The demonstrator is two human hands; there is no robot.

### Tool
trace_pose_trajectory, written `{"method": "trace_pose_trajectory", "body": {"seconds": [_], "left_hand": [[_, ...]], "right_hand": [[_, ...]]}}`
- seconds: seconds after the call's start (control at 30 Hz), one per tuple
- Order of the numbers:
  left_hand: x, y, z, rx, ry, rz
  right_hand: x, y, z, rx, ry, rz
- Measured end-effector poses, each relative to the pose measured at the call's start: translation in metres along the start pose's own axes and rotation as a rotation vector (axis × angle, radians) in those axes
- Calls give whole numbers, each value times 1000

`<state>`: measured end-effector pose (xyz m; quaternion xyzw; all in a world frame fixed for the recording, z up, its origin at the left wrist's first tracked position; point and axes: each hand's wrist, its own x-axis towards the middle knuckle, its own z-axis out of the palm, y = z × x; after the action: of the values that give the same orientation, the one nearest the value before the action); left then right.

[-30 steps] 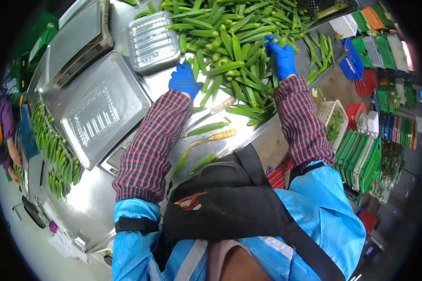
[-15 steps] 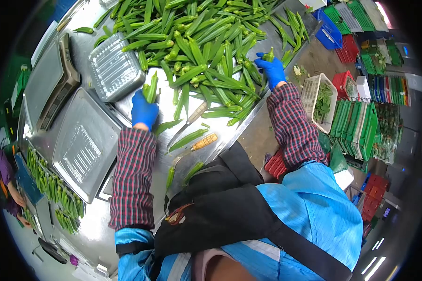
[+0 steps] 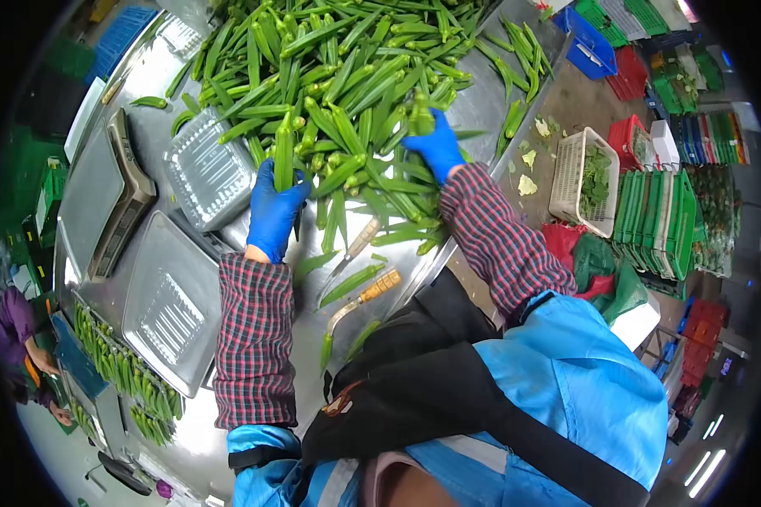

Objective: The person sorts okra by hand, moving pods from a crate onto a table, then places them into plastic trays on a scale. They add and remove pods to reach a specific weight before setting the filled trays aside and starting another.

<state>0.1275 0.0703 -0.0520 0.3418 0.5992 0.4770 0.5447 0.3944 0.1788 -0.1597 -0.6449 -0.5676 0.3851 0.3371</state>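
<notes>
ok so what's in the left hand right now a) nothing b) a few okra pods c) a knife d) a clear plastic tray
b: the gloved left hand is closed around a few okra pods sticking up from its grip; the wooden-handled knife lies loose on the steel table, the clear plastic tray sits beside the hand, and the right hand grips another pod.
</notes>
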Motion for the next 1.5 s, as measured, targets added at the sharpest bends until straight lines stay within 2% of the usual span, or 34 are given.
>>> {"method": "trace_pose_trajectory", "body": {"seconds": [0.03, 0.07, 0.13, 0.27, 0.33, 0.37, 0.5, 0.53, 0.63, 0.7, 0.73, 0.83, 0.87, 0.97, 1.03, 1.1, 1.13, 1.17, 1.27, 1.3, 1.37, 1.4, 1.43, 1.5], "left_hand": [[4, 5, 4, -23, -4, -3], [10, 8, 7, -46, -27, 12], [24, 19, 19, -12, -51, 26], [54, 37, 57, 87, -123, 68], [71, 43, 82, 163, -212, 64], [74, 48, 101, 192, -182, 54], [115, 14, 161, 181, -355, 82], [134, -17, 175, 251, -355, 106], [130, -13, 202, 676, -184, 44], [133, -27, 214, 707, -134, 34], [136, -35, 218, 739, -83, 25], [140, -37, 227, 665, -75, 13], [141, -41, 227, 666, -74, 13], [147, -67, 219, 204, -171, -22], [142, -63, 217, 188, -173, -3], [117, -27, 215, -174, -278, -55], [109, -16, 219, -233, -292, 61], [110, -15, 221, -231, -292, 65], [120, -9, 232, -204, -196, 141], [124, -6, 235, -207, -201, 154], [134, 0, 241, 354, -57, 434], [139, 1, 247, 348, -59, 443], [143, 1, 253, 335, -44, 514], [149, -5, 261, 316, -12, 645]], "right_hand": [[7, 12, -6, 300, 72, 12], [10, 6, -21, 296, 70, 13], [15, -22, -59, 780, -80, 175], [57, -2, -133, 871, -52, 346], [74, 11, -154, 1078, -28, 501], [78, 11, -158, 1077, -25, 504], [86, 9, -159, 1086, -86, 436], [83, 7, -150, 1074, -108, 486], [71, 9, -117, 1035, -181, 689], [69, 24, -90, 1038, -247, 732], [69, 20, -79, 1009, -102, 654], [72, 12, -58, 881, -9, 442], [66, 2, -60, 904, -25, 419], [52, -8, -68, 1039, -153, 512], [42, -13, -75, 1046, -215, 491], [35, -19, -86, 1032, -299, 275], [36, -23, -90, 968, -290, 233], [37, -30, -94, 970, -291, 229], [56, -45, -106, 867, -272, -12], [62, -45, -111, 864, -269, -27], [74, -44, -122, 719, -194, -224], [81, -44, -131, 732, -280, -301], [89, -40, -132, 727, -278, -308], [100, -18, -126, 780, -298, -490]]}}
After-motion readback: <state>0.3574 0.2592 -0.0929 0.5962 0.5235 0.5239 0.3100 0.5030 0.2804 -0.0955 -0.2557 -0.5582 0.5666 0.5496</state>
